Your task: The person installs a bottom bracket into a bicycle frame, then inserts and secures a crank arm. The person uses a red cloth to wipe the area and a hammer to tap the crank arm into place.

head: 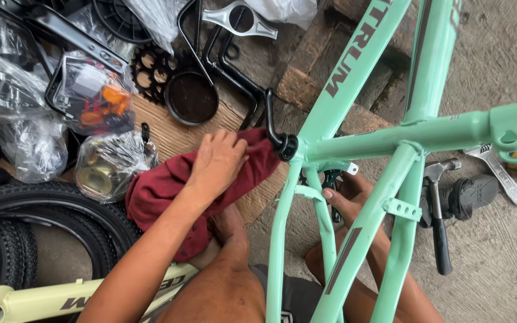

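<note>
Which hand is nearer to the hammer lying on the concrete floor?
The right hand: it sits under the mint green bike frame, just left of the hammer. The left hand rests on the dark red cloth, farther away across the frame.

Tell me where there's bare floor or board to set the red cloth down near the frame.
Bare concrete lies right of the mint bicycle frame, below the hammer. A strip of wooden board shows above the left hand and red cloth. Upper left is crowded with bagged parts, sprocket and tyres.
</note>
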